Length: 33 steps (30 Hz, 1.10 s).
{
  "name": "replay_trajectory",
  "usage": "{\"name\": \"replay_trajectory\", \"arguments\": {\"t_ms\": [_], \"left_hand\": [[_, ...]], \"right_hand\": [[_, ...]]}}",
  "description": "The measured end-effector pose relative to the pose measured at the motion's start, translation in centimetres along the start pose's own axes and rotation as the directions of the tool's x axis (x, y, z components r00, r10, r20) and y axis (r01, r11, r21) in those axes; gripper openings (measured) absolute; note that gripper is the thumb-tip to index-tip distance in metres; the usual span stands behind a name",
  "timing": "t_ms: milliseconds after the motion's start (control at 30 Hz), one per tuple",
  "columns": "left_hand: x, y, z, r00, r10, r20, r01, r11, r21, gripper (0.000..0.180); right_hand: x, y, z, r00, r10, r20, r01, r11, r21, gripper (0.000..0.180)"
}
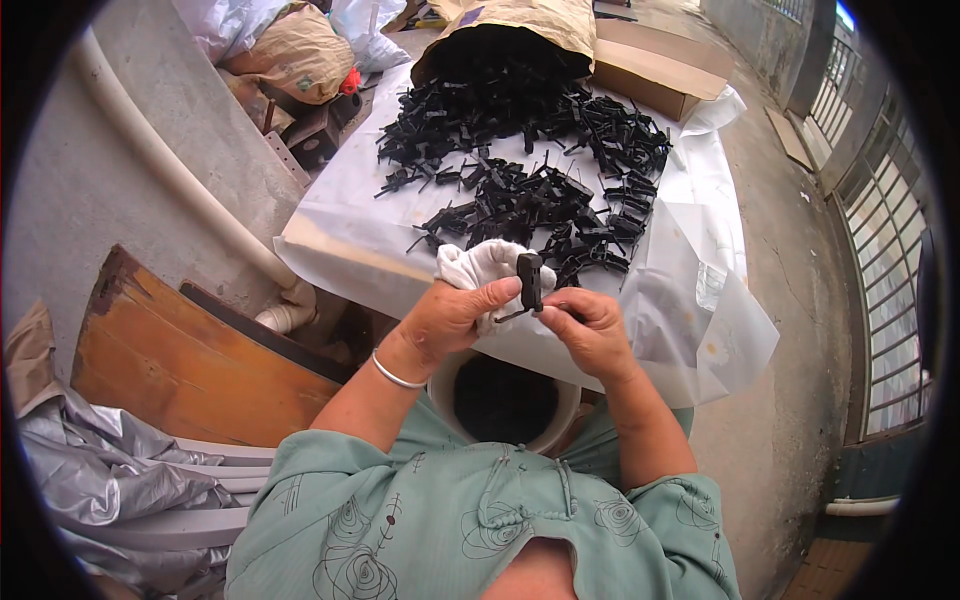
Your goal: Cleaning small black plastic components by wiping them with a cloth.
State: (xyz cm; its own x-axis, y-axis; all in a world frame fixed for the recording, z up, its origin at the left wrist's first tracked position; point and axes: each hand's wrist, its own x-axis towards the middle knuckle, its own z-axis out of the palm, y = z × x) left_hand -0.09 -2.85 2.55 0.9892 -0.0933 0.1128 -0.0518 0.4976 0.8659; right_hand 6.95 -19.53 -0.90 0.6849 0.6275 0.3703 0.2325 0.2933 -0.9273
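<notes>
A small black plastic part [530, 280] with a thin stem is held upright above the table's near edge. My left hand [465, 300], partly covered by a white glove with the thumb bare, is closed on its body. My right hand [592, 325] is bare and pinches at the lower end of the same part, where a thin stem sticks out; its fingertips are partly hidden. Many similar black parts [520, 205] lie heaped on the table just beyond my hands. Below my hands, a pale bucket [443, 405] with dark contents stands between my knees.
White plastic sheeting [330, 225] covers the table. A brown paper sack [540, 25] opens toward me at the far end, beside a cardboard box [655, 75]. At left are a curved wooden panel [190, 350], a wall pipe [190, 190] and stacked grey chairs [200, 525]. Barred gates [890, 260] line the right.
</notes>
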Motion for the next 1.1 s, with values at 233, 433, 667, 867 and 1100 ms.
{"name": "replay_trajectory", "arguments": {"t_ms": [233, 433, 667, 867, 1100], "left_hand": [[-1.2, -1.1, 1.2, 0.914, 0.111, -0.391, 0.037, 0.935, 0.354, 0.024], [-2.0, -3.3, 1.3, 0.965, 0.151, -0.213, -0.028, 0.870, 0.493, 0.027], [-1.8, -3.3, 1.0, 0.957, 0.116, -0.267, 0.043, 0.851, 0.524, 0.029], [-1.8, -3.3, 1.1, 0.908, 0.414, -0.056, -0.099, 0.344, 0.934, 0.027], [-2.4, -4.1, 1.0, 0.903, 0.430, -0.022, -0.037, 0.127, 0.991, 0.031]], "right_hand": [[-0.3, -0.9, 1.2, 0.958, -0.287, -0.016, 0.245, 0.845, -0.475, 0.029], [-0.4, 0.5, 1.7, 0.933, -0.339, -0.121, 0.225, 0.812, -0.539, 0.017], [0.0, 0.3, 0.2, 0.998, 0.054, -0.020, -0.057, 0.967, -0.247, 0.022], [-0.1, 1.3, 1.0, 0.993, 0.085, 0.081, -0.053, 0.939, -0.340, 0.026], [-0.8, 3.3, 2.9, 0.978, 0.201, -0.048, -0.202, 0.979, -0.026, 0.029]]}}
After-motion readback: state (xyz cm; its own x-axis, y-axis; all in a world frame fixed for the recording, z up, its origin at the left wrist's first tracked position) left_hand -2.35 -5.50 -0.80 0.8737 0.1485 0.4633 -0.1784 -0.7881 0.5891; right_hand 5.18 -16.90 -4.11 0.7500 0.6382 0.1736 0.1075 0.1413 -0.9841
